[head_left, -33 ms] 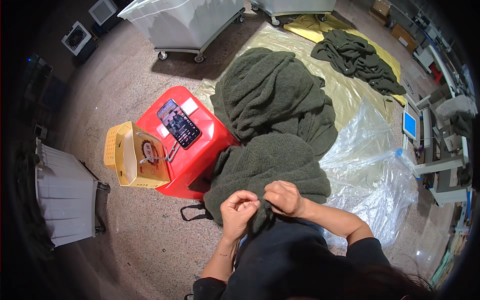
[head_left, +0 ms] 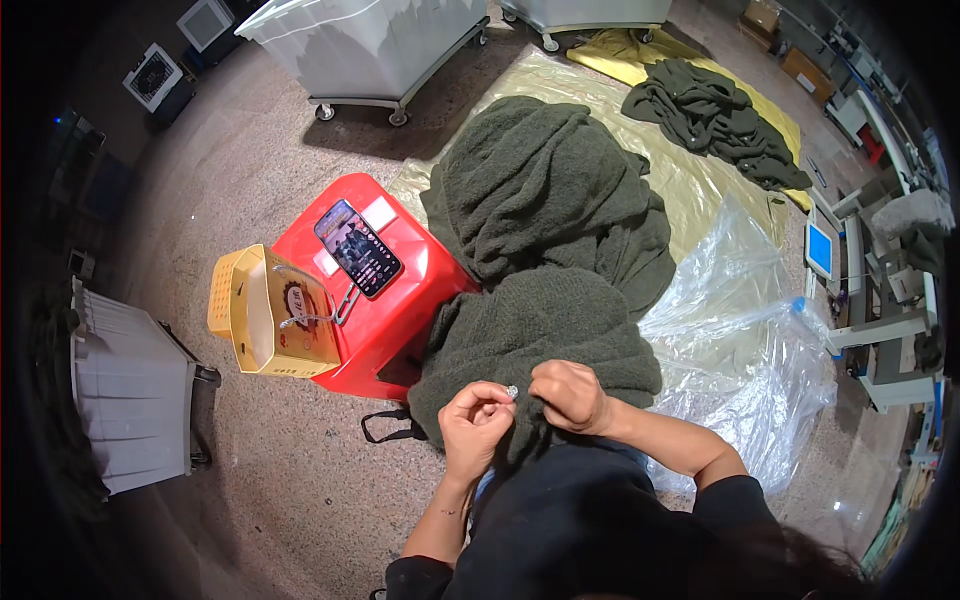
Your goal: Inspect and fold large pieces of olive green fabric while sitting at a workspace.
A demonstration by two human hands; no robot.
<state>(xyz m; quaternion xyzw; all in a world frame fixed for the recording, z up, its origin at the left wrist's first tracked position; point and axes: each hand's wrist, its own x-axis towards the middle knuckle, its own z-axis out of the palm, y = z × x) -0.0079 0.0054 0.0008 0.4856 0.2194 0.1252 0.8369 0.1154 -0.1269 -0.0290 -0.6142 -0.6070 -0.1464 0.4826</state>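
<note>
A dark green fuzzy knitted cloth (head_left: 545, 325) lies bunched over my lap, with both hands above its near edge. My left hand (head_left: 472, 428) is closed in a pinch on a small shiny silvery piece (head_left: 512, 392); the piece is too small to name exactly. Just to the right, my right hand (head_left: 572, 400) is closed, its knuckles up, close to the cloth. Whatever its fingers hold is hidden. Beyond my lap rises a larger heap of the same green knit (head_left: 540, 185).
A red stool (head_left: 420, 275) on the left bears a phone (head_left: 357, 248) and a metal hook-like tool (head_left: 347, 303). A yellow box (head_left: 300, 345) adjoins it. Plastic sheeting (head_left: 745, 340) covers floor at right, beneath another green pile (head_left: 700, 115). Wheeled bins (head_left: 370, 55) stand behind.
The shiny piece now shows at my left fingertips, where it was not visible before. My right hand's fingers have shifted slightly away from the left hand.
</note>
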